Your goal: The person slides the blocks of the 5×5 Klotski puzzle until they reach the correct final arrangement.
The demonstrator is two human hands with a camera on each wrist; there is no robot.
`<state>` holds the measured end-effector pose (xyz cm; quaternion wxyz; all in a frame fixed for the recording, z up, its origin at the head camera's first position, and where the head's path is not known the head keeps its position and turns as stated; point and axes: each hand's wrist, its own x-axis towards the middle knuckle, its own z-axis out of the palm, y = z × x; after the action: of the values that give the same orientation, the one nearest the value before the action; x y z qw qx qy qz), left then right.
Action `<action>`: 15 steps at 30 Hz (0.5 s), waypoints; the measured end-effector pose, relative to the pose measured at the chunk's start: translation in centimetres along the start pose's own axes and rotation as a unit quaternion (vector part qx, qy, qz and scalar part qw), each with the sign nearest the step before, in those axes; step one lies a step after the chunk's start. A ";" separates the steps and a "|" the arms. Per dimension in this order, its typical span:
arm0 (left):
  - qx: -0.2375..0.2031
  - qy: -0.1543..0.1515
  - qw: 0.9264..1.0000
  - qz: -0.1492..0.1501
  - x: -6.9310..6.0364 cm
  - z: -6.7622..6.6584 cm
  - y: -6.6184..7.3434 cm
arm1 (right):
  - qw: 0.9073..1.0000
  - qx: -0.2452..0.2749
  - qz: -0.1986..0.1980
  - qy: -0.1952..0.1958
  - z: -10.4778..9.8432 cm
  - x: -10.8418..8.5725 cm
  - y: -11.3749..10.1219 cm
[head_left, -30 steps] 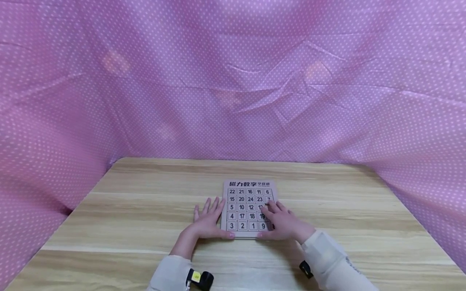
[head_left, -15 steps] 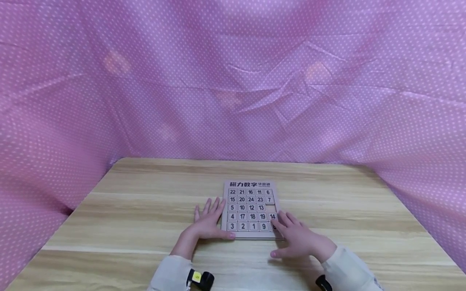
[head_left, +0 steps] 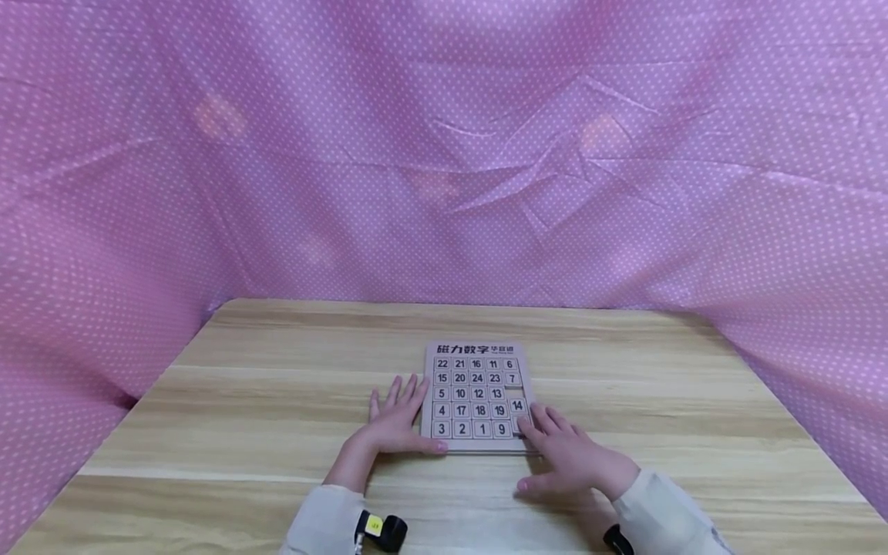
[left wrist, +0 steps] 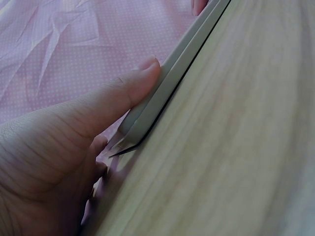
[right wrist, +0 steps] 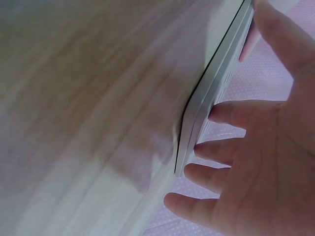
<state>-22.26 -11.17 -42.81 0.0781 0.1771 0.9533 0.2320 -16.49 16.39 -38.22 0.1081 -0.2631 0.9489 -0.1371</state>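
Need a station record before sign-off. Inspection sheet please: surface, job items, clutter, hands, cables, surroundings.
Surface: wood-grain table.
Job's things: number puzzle, flat on the table; tile 14 sits slightly farther up than tile 19.
Clutter: nothing seen.
Left hand: thumb on puzzle's near edge.
Right hand: index fingertip at the bottom-right tile.
Cables: pale strand by black left-wrist device; cable or not, unclear.
Surroundings: creased pink-purple dotted curtain.

The sliding number puzzle (head_left: 469, 395) lies on the bench (head_left: 264, 416), right of the left grip (head_left: 394, 425) and ahead-left of the right grip (head_left: 570, 459). Tile 14 (head_left: 517, 405) sits just ahead of the right grip's index fingertip (head_left: 525, 424), tile 9 (head_left: 502, 429) just left of it. Beyond both grips, a cloth (head_left: 444, 200) hangs behind the bench.
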 end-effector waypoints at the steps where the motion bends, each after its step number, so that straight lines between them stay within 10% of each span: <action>1: 0.000 0.000 1.000 0.000 0.0 0.0 0.0 | 1.000 0.000 0.001 0.001 0.0 0.1 0.0; 15: 0.000 -0.002 1.000 -0.001 0.0 -0.2 0.0 | 1.000 -0.002 0.014 0.020 -0.1 1.6 0.6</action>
<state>-22.33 -11.27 -42.61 0.0801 0.1765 0.9534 0.2314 -18.13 16.05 -38.55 0.0909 -0.2472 0.9547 -0.1385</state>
